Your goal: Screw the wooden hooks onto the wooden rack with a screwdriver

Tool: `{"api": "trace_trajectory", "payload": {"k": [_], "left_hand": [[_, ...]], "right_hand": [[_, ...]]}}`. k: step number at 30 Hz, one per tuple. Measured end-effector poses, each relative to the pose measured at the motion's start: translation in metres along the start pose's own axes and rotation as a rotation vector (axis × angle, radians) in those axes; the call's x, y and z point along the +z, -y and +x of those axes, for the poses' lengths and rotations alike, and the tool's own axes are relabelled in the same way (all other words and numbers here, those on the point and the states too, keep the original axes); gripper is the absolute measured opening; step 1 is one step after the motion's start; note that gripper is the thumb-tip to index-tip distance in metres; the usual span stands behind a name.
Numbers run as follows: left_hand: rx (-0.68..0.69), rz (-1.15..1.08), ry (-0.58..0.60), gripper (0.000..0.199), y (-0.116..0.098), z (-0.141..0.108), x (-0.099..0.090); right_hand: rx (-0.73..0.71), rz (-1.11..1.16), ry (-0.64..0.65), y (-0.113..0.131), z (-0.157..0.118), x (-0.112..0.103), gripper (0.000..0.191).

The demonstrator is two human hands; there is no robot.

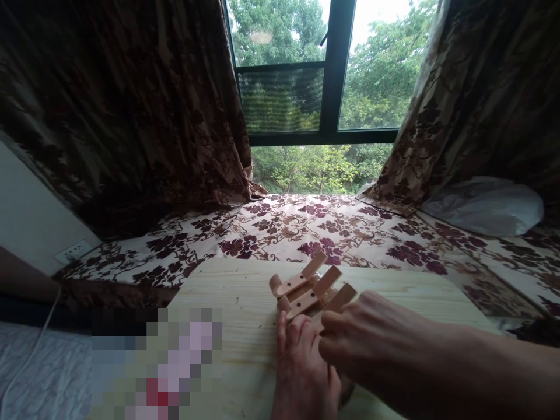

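A wooden piece made of several angled slats with dark round dots lies on the pale wooden board, just beyond my hands. My left hand rests against its near side, fingers bent over the lower edge. Beside it, my right hand is closed in a fist at the piece's near right end, its fingers curled down. Whatever is inside the right fingers is hidden. The two hands touch or overlap near the middle.
The pale wooden board has small dark specks on it. A blurred pixelated patch covers its left part. Behind lies a floral cloth below a window, with a plastic bag at the right and a wall socket at the left.
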State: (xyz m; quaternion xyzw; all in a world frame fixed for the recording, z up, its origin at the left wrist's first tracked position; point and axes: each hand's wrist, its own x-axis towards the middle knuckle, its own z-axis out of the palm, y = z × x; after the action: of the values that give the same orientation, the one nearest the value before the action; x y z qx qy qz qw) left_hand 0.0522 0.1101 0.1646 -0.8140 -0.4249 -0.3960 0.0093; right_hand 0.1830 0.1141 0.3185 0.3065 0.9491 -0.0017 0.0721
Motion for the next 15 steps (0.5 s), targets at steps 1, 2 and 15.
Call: {"api": "trace_trajectory", "payload": {"k": [1, 2, 15], "left_hand": [[0.018, 0.012, -0.016, 0.028, 0.001, 0.000, 0.001], [0.025, 0.021, -0.040, 0.029, 0.001, 0.001, 0.001], [0.006, 0.074, -0.098, 0.015, 0.010, -0.004, 0.010]], "right_hand": [[-0.011, -0.001, 0.052, 0.001, 0.001, -0.002, 0.009], [-0.023, 0.003, 0.085, 0.001, 0.002, -0.003, 0.010], [-0.011, -0.111, -0.010, -0.006, 0.015, 0.008, 0.014]]}}
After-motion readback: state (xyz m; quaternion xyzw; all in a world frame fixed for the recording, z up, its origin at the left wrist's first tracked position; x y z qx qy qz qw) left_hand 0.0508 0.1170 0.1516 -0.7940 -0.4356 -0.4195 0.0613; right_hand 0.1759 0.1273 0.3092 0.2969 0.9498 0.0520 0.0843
